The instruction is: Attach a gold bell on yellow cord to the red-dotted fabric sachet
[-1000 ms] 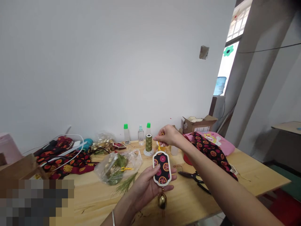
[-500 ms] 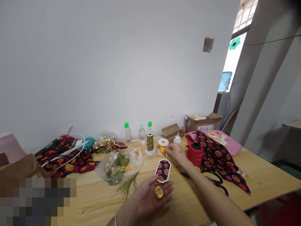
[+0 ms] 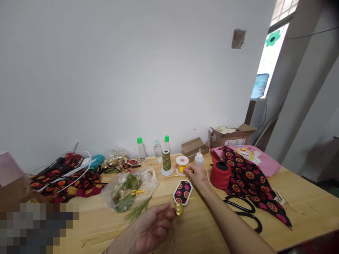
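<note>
While the left hand rests low over the pale wooden worktop, its fingers lie extended and unclenched, their tips just beside a round brass bell. That bell hangs off the lower end of a white-edged black fabric plaque printed with pink-and-orange roundels, which sits on the worktop, seemingly unheld. The right hand is just above the plaque's upper end, its fingers curled near a thin yellow cord; whether they grip it cannot be confirmed.

Handling assessment: the plaque appears light and stiff, best taken by its rim. The bell is judged the heavier, smoother part and liable to swing. The cord looks soft and slippery, so a close pinch seems advisable.

Relative to the plaque: a white-rimmed yellow cord spool stands just beyond it, an olive thread cone farther left, a clear plastic bag of green sprigs to the left, and black-handled scissors well right.
</note>
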Demonstrator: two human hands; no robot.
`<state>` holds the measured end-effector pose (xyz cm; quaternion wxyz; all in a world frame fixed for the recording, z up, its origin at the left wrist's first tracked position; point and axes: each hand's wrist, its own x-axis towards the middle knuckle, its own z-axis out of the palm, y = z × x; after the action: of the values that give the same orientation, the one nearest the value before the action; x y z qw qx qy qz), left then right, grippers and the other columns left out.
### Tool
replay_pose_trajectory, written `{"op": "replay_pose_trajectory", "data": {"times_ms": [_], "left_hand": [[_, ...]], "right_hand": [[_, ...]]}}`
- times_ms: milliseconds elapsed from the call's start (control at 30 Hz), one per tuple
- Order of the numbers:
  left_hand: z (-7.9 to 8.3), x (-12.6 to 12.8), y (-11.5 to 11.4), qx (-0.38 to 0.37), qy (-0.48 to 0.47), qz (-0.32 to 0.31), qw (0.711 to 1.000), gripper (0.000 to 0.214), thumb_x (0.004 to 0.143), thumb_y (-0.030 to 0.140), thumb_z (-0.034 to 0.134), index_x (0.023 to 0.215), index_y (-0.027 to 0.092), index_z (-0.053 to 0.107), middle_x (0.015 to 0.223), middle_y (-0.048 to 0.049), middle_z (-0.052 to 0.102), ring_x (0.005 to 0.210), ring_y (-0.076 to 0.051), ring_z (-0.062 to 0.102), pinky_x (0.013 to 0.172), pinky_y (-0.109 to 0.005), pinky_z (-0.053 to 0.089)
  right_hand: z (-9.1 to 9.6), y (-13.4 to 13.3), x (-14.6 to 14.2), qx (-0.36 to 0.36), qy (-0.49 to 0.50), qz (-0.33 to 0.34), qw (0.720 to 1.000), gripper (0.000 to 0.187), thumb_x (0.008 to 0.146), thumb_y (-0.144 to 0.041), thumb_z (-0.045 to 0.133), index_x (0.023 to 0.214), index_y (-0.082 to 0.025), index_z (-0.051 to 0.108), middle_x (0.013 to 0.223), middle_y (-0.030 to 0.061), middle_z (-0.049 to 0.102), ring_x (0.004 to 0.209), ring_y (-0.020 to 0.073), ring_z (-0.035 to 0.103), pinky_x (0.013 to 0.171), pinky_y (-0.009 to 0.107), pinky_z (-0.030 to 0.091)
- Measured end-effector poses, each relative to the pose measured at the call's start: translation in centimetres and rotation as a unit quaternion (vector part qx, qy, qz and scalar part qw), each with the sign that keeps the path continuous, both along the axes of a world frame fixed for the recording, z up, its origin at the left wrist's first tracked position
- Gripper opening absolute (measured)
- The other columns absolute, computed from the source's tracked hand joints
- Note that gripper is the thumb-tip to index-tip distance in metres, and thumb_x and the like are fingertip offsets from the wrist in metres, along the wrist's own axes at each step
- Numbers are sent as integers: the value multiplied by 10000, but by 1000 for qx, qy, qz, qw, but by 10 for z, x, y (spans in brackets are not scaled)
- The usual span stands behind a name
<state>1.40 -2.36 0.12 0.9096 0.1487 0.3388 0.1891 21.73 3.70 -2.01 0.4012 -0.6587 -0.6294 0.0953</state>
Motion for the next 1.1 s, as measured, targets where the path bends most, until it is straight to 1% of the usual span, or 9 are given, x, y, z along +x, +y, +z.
{"op": "replay_pose_trajectory", "data": {"times_ms": [100,200,400,567,733,800,867,1000,1100], "left_hand": [[-6,-7,-6,76,87,7,993,75,691,134,585,724,68,600,446,64,398,305,17,283,281,-70,151],[-12,-13,-12,175,162,-13,971,212,630,235,659,785,92,629,445,59,436,310,20,255,299,-92,101],[-18,-20,-17,367,276,-129,879,411,610,490,594,768,112,617,404,56,490,261,-2,215,285,-152,85],[-18,-18,-15,430,319,-155,830,376,636,498,535,592,127,565,372,53,488,253,-22,236,283,-160,136],[-17,-21,-14,476,365,-125,791,333,653,463,519,532,154,495,348,60,450,295,-48,274,329,-169,160],[-16,-25,-11,507,376,-113,768,332,666,451,508,531,147,507,351,68,414,324,-57,278,348,-174,162],[-14,-29,-5,539,385,-102,743,336,680,440,492,532,140,522,366,71,393,352,-63,282,361,-178,163],[-6,-33,11,580,398,-98,704,370,717,443,434,548,131,540,410,56,434,385,-71,317,380,-178,195],[0,-30,23,590,403,-87,695,372,720,441,428,594,120,567,437,48,462,402,-73,345,398,-176,225]], "right_hand": [[-2,2,1,1,10,-3,1000,203,745,-299,498,679,-173,643,568,16,635,555,145,551,510,206,365],[-5,3,3,0,22,-8,1000,210,745,-308,499,670,-170,639,542,15,627,534,142,554,489,202,368],[-8,5,2,-8,49,-9,999,235,760,-330,479,687,-160,624,506,1,607,446,120,552,454,189,382],[-5,2,2,-8,40,-38,998,243,747,-363,483,695,-172,625,480,-4,573,446,134,530,428,203,349],[8,-12,-2,32,20,-90,995,356,759,-480,430,910,-202,594,533,-7,541,521,161,508,466,232,324],[15,-22,-12,64,36,-39,997,338,800,-431,392,930,-183,581,547,-6,544,513,143,494,478,226,338],[23,-30,-27,92,50,99,990,285,819,-353,395,868,-164,603,620,14,586,554,128,509,526,216,371],[25,-37,-55,61,-4,402,914,250,802,-307,461,754,-154,652,703,37,636,682,129,544,676,219,387],[14,-33,-60,14,-52,473,880,239,770,-335,510,785,-150,660,630,23,619,594,113,524,622,204,384]]}}
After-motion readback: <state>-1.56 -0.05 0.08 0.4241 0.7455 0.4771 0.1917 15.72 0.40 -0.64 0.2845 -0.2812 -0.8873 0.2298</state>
